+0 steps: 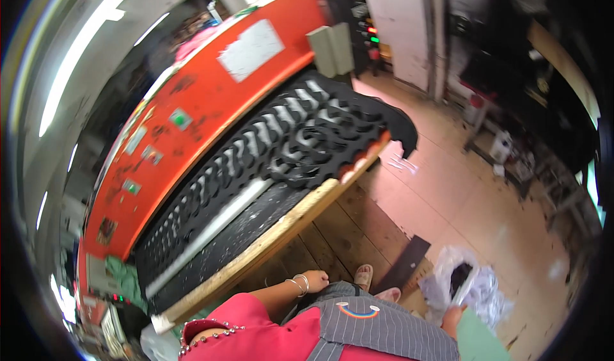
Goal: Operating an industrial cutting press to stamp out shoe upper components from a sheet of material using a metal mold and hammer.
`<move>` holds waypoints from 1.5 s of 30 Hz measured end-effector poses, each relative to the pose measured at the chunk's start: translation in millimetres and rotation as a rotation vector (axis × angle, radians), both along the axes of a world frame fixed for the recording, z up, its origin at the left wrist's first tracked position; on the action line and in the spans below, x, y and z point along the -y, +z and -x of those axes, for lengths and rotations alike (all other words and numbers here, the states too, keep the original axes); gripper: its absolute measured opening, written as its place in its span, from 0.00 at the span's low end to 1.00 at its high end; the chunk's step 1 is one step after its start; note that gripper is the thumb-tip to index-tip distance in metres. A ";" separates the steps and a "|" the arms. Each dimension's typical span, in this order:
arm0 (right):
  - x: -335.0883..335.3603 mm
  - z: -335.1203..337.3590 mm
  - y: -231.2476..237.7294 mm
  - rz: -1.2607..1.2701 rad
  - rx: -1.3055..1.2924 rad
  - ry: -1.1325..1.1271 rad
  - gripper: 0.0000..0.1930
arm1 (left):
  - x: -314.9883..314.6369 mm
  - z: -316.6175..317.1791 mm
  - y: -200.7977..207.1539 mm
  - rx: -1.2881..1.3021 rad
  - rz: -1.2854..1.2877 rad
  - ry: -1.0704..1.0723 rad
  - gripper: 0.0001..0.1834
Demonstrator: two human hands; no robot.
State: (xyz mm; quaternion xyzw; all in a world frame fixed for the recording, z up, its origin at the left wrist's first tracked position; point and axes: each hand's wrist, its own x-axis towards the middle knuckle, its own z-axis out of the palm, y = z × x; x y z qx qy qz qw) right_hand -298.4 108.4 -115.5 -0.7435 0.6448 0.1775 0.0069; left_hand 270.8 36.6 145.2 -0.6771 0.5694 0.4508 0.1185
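My left hand [316, 280], with bracelets at the wrist, is by my lap over the grey striped apron [377, 322]. Its fingers look loosely curled, and no object shows in them. Low on the right, my right hand [452, 321] is closed at the edge of a flat pale green sheet [481, 339]; most of its fingers are hidden. Just beyond that hand, a white plastic bag [457, 262] stands on the floor with dark pieces inside. Ahead, black sheet material with rows of curved cut-outs [281, 134] lies on the machine's bed, apart from both hands.
A large orange-red machine [192, 98] spans the far left, with green buttons. A wooden beam [275, 233] edges its bed, and a pale bar [211, 233] lies across it. A dark flat strip [403, 263] rests near my feet. Cluttered benches [511, 150] line the right.
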 end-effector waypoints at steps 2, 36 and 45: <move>12.6 -15.7 -17.7 -0.144 0.220 -0.086 0.09 | -43.3 -9.8 4.9 -0.011 -0.031 -0.069 0.19; 368.5 -685.1 411.6 -0.213 1.575 0.481 0.15 | -38.8 -464.4 111.9 0.508 0.697 1.253 0.38; 431.1 -850.9 399.1 -0.208 0.720 0.179 0.40 | -45.6 -473.7 125.8 0.248 0.504 1.245 0.38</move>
